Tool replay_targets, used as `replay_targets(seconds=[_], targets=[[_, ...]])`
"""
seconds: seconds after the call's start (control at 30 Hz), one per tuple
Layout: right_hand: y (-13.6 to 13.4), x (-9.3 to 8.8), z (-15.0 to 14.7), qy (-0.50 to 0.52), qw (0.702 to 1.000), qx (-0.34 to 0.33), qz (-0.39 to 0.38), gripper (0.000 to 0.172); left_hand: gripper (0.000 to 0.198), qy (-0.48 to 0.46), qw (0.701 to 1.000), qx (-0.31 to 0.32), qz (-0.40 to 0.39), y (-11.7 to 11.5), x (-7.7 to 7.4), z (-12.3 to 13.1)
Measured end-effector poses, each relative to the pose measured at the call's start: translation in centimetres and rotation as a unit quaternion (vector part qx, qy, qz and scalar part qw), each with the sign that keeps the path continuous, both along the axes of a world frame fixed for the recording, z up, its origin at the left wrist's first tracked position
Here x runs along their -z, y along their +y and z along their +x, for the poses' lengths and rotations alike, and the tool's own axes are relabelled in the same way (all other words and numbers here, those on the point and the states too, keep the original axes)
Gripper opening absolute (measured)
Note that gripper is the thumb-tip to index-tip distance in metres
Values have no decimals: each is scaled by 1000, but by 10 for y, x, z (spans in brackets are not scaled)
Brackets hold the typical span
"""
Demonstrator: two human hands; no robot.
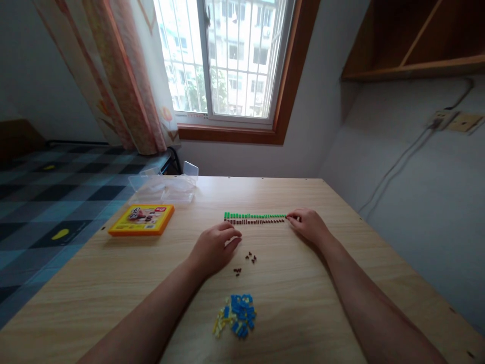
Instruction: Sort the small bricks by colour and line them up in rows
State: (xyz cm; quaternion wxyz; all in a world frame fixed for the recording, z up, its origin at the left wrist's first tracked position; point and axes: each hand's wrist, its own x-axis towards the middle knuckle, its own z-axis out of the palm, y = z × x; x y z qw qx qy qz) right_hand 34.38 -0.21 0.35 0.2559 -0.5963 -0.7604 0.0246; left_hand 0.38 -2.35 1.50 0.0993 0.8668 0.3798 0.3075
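Note:
My right hand [308,226] is at the right end of two rows of small building bricks. Its thumb and fingertips are pinched together on a small brown brick, largely hidden by the fingers. The far row is of green bricks [248,216]; close in front of it runs a row of brown bricks [253,222]. Both rows go from larger pieces at the left to tiny ones at the right. My left hand [217,245] rests on the table by the left end, thumb and fingers apart, holding nothing. Several loose brown bricks [251,258] lie in two small groups nearer me.
A pile of blue bricks [242,311] mixed with yellow bricks [217,323] lies near the front of the wooden table [303,313]. At the left are a yellow-orange box [142,221] and clear plastic trays [166,192]. A bed [94,174] adjoins the left side.

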Motion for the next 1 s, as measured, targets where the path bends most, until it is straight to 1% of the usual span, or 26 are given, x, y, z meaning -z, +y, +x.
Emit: replay_targets(seconds=[0.1,0.2,0.6,0.9,1.0], targets=[[4,9,3,-5,1000,-13,-19,20,17,28,1000,-7,-8,-2,-2,0],[5,12,2,6,999,-22,-22,21,17,39,999,-28,-14,-2,-2,0],[3,8,3,6,999,-10,-44,21,17,48,998,-42,-18,-2,-3,-1],[2,8,4,13,999,-6,-39,22,18,65,997,6,-39,-5,-7,1],[-1,4,1,20,999,-4,-25,21,17,64,996,31,-57,-6,-8,2]])
